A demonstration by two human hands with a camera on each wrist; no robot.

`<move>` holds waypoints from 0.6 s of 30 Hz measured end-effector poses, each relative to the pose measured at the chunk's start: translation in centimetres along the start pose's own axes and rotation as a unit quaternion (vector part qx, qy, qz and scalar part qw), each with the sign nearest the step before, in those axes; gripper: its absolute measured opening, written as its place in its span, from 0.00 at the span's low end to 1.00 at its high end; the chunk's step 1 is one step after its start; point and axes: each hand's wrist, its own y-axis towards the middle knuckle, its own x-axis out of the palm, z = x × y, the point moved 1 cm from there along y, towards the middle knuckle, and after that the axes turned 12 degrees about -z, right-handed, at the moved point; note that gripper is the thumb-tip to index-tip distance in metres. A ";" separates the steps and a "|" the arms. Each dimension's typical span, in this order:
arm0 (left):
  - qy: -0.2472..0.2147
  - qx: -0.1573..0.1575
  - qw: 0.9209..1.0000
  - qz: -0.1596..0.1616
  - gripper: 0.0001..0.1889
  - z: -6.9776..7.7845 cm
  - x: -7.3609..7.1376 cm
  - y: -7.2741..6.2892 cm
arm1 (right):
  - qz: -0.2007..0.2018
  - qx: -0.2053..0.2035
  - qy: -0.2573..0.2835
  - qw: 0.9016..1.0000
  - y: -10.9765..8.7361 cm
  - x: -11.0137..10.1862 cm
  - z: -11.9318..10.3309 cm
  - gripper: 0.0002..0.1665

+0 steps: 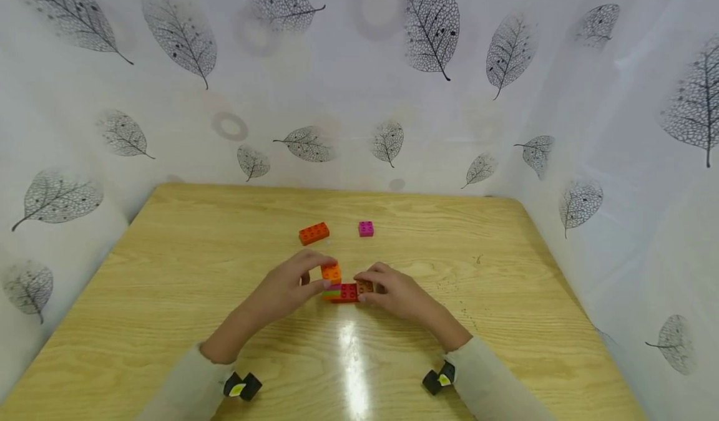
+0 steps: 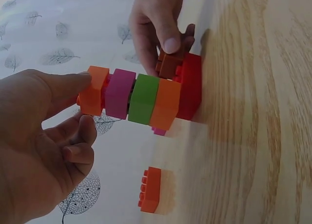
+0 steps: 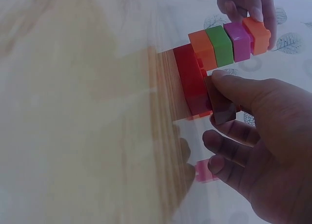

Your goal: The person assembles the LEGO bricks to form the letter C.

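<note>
My left hand pinches an orange toy brick between thumb and fingers at the top of a short tower. Beneath it are a purple brick, a green brick and a second orange brick. A sliver of purple studs shows under the top brick. The tower stands on the left end of a long red brick lying on the table. At the red brick's right end, my right hand grips a brown brick, its thumb on one side. Red studs show between tower and brown brick.
Farther back on the wooden table lie a long orange-red brick and a small magenta brick. A white curtain with leaf prints rises behind the table and along both sides.
</note>
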 end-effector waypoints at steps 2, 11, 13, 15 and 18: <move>-0.007 0.001 1.000 -0.002 0.20 -0.2 0.1 0.0 | 0.000 0.000 -0.001 1.000 0.0 0.0 0.0 0.26; -0.023 0.008 1.000 -0.003 0.20 -0.6 0.5 0.2 | 0.001 0.001 0.000 1.000 0.0 0.0 -0.2 0.25; -0.021 0.005 1.000 -0.001 0.20 -0.7 0.6 0.3 | 0.002 0.002 0.003 1.000 0.0 -0.1 -0.2 0.25; -0.019 0.003 1.000 0.002 0.20 -0.7 0.6 0.3 | 0.003 0.002 0.004 1.000 0.0 -0.1 -0.3 0.24; -0.014 0.000 1.000 0.007 0.20 -0.6 0.7 0.3 | 0.003 0.003 0.006 1.000 0.0 -0.1 -0.4 0.25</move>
